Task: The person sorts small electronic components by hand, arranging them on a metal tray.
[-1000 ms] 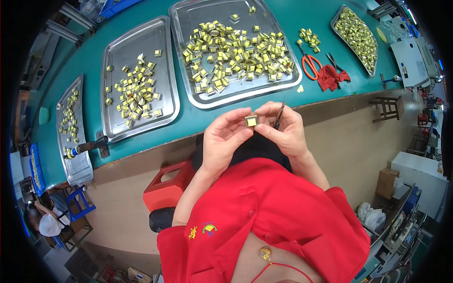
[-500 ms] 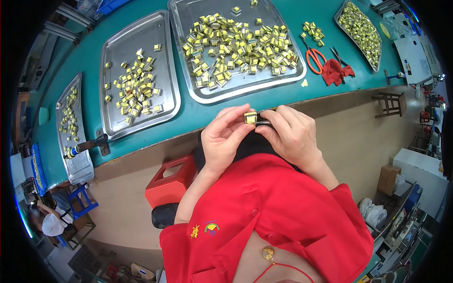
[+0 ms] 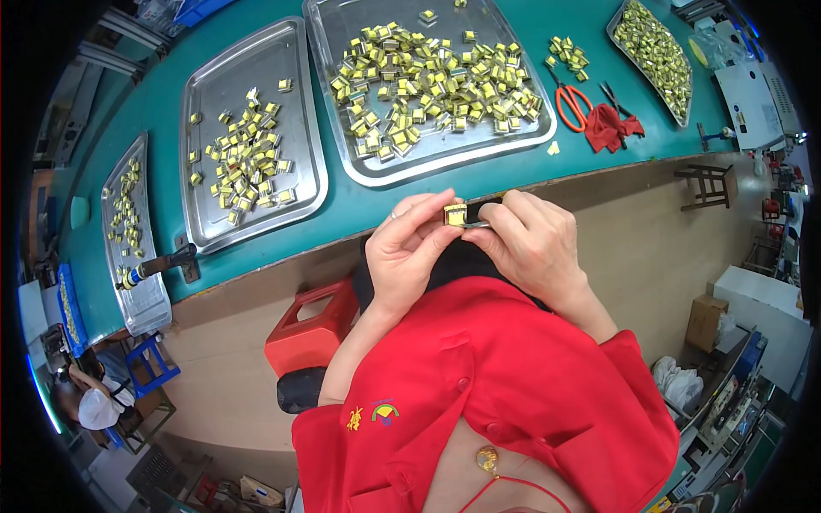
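Fingers of the left hand (image 3: 409,252) pinch a small yellow block component (image 3: 455,214), held up just off the near edge of the green table (image 3: 359,209). Right hand (image 3: 534,244) meets it from the other side, thumb and forefinger closed on a thin dark tool (image 3: 481,224) touching the component. Beyond them sits a large metal tray (image 3: 432,158) heaped with similar yellow pieces, a second tray (image 3: 304,184) to its left, and orange-handled scissors (image 3: 571,103) beside a red cloth (image 3: 609,128).

A red short-sleeved jacket (image 3: 513,385) with buttons and a small coloured chest emblem (image 3: 385,415).
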A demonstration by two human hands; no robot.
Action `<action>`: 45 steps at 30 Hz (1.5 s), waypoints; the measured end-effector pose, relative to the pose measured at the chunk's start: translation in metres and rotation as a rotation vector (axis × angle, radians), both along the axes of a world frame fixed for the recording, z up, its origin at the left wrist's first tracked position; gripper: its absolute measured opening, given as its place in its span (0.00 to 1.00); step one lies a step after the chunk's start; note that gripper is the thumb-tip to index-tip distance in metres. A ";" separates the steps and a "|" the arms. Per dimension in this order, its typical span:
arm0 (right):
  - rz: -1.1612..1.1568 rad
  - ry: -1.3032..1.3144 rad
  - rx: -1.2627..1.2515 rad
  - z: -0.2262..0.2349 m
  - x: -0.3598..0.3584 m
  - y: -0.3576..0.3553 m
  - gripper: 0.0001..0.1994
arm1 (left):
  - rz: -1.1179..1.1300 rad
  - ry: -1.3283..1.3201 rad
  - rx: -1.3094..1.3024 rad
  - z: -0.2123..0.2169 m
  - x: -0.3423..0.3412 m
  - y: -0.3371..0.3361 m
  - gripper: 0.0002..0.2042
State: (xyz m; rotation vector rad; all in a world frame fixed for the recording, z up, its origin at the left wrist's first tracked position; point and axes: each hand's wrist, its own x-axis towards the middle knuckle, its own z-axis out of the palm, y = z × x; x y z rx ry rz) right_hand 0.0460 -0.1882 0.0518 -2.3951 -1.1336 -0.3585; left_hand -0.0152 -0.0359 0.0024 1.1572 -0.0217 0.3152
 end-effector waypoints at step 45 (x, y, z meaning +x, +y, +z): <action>0.007 0.860 0.619 -0.006 0.004 0.003 0.12 | -0.204 0.178 -0.535 0.002 0.000 0.002 0.17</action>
